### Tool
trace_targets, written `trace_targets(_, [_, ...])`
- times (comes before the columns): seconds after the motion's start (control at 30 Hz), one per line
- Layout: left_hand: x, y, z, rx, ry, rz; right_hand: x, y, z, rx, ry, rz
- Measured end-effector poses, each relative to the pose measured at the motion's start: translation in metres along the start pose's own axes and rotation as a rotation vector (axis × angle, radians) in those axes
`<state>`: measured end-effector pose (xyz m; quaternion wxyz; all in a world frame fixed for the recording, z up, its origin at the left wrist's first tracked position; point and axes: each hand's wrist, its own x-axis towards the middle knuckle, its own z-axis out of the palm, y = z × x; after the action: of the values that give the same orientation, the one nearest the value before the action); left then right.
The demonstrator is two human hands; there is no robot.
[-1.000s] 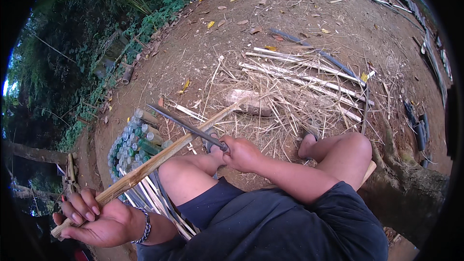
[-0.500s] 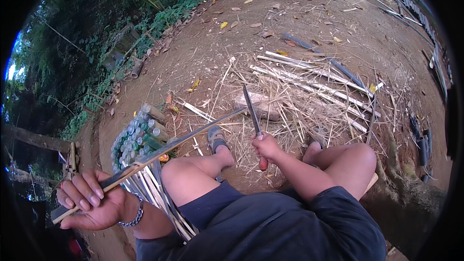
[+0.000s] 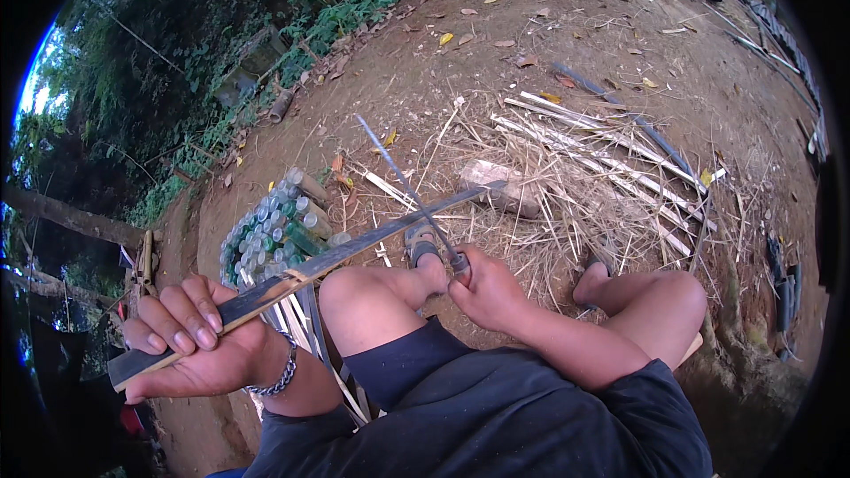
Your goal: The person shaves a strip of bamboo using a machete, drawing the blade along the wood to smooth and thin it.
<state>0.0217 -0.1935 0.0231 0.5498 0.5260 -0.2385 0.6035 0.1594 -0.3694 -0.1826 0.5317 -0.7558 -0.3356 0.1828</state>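
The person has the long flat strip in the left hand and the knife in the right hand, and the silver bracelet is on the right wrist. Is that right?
Not quite: in the head view, the silver bracelet is on the left wrist. The left hand does hold the long flat strip, and the right hand the knife.

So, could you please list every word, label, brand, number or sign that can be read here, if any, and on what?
There are none: no readable text shows on the knife, dark-faced strip or shirt.
The clustered bottles are too small to tell.
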Motion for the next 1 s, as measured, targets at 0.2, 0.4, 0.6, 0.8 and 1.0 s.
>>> trace_targets(0.2, [-0.014, 0.008, 0.016, 0.19, 0.146, 0.059, -0.017, -0.057, 0.011, -0.054, -0.094, -0.397])
trace_targets(0.4, [-0.017, 0.009, 0.015, 0.202, 0.159, 0.048, 0.004, 0.027, -0.004, -0.201, -0.132, 0.123])
trace_targets(0.6, [-0.019, 0.009, 0.016, 0.16, 0.124, 0.029, -0.009, -0.038, -0.003, -0.077, -0.186, -0.266])
trace_targets(0.8, [-0.01, 0.004, 0.011, 0.141, 0.107, 0.012, 0.034, 0.101, -0.027, -0.349, -0.061, 0.335])
trace_targets(1.0, [-0.001, 0.0, 0.018, 0.209, 0.176, -0.068, 0.032, 0.018, -0.009, -0.14, -0.172, 0.065])
